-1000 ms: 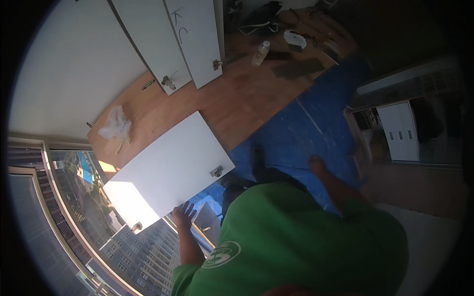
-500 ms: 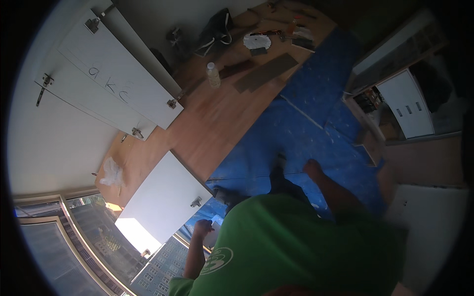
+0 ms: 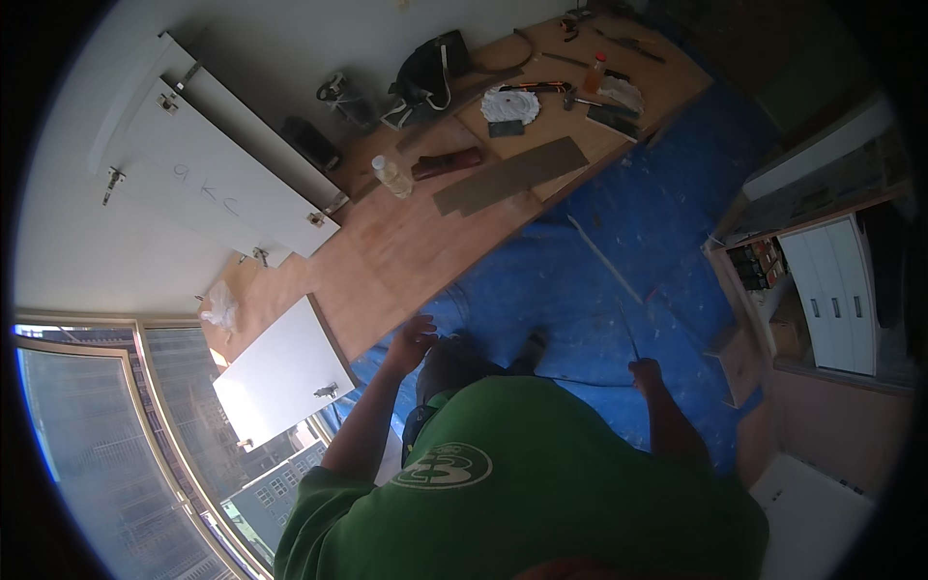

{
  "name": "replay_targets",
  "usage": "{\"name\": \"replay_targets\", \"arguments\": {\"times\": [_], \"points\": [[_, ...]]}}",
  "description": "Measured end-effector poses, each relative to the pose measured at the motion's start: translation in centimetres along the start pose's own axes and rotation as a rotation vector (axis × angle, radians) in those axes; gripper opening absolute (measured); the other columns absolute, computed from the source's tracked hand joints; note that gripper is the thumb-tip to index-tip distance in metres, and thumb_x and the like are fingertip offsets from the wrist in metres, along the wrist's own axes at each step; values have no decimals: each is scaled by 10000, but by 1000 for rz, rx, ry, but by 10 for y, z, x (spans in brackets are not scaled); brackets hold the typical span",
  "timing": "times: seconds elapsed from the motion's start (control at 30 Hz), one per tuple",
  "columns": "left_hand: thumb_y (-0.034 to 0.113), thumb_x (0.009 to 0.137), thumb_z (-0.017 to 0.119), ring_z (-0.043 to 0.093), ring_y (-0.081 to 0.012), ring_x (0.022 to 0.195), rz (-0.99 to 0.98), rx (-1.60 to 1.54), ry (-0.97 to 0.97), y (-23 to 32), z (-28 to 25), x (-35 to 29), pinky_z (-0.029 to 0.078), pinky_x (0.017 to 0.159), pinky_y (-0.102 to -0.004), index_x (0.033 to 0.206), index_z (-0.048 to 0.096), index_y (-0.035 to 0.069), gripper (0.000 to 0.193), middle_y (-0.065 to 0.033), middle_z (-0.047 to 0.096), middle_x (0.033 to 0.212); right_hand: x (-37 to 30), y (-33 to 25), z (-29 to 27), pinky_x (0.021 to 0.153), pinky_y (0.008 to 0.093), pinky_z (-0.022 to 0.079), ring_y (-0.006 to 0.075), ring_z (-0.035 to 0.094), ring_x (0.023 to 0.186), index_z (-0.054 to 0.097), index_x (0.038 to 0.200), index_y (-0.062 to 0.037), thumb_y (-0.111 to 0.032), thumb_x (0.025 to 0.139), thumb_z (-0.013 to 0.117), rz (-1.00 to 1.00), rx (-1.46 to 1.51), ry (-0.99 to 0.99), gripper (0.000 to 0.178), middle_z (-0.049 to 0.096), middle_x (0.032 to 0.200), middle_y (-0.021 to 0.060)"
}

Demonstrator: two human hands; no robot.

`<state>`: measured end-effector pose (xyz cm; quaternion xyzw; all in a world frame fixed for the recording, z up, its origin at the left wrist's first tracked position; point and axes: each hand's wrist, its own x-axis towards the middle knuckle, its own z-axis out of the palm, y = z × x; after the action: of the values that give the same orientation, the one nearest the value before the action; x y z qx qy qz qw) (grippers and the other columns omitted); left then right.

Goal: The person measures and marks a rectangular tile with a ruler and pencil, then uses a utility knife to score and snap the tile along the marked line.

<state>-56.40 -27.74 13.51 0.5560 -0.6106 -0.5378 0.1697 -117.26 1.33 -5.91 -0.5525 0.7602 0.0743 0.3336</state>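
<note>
With twelve o'clock at the top of the head view, the white board is lying between eight and nine o'clock from the person's left hand, near it but visibly apart. Its long axis is running roughly from two o'clock to eight, and a metal hinge is sitting at its four o'clock corner, on the side facing the person. The left hand is by far the nearer one; the right hand is hanging well away, at about three o'clock from the board. The left grip is hovering open, its fingers loosely bent and partly spread, close to the edge of the tabletop; whether a fingertip is touching that edge cannot be told, and nothing is showing in the palm. The right grip is closing around a thin dark rod, which is pointing from the fist toward a spot between eleven and twelve o'clock, over the blue floor sheet; its exact kind is too small to tell. A clear bottle is standing on the tabletop between eleven and twelve o'clock from the left hand, well out from the fingers.
</note>
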Motion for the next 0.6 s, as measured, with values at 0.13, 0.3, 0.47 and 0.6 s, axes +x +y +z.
{"name": "replay_targets", "arguments": {"times": [0.13, 0.3, 0.47, 0.6], "points": [[178, 931, 740, 717, -233, 982, -159, -141, 104, 1, 2, 39, 560, 874, -360, 1347, 582, 3, 478, -122, 748, 1039, 2, -127, -88, 472, 348, 514, 208, 644, 565, 694, 973, -14, -305, 993, 644, 634, 961, -20, 296, 692, 839, 88], [252, 918, 758, 727, -254, 976, -110, -50, 154, 23, 40, 150, 562, 867, -358, 1281, 632, 0, 460, -133, 764, 1034, -5, -137, -92, 452, 348, 498, 213, 634, 514, 706, 941, -14, -348, 974, 608, 560, 1024, -37, 350, 715, 827, 110], [312, 880, 754, 547, -337, 1333, 185, 420, -11, 102, 73, 281, 457, 1095, -451, 1357, 605, 54, 562, -191, 589, 1410, -26, 17, -6, 545, 476, 540, 354, 696, 637, 627, 875, -87, -273, 907, 619, -288, -248, 54, 189, 679, 746, 143], [360, 858, 777, 311, -362, 1514, 11, 826, 125, 93, 55, 345, 278, 1238, -499, 1527, 408, 36, 830, -148, 334, 1642, -25, 32, -49, 560, 500, 538, 362, 700, 669, 615, 871, -94, -270, 914, 607, -165, -239, -91, 181, 670, 735, 148]]}}
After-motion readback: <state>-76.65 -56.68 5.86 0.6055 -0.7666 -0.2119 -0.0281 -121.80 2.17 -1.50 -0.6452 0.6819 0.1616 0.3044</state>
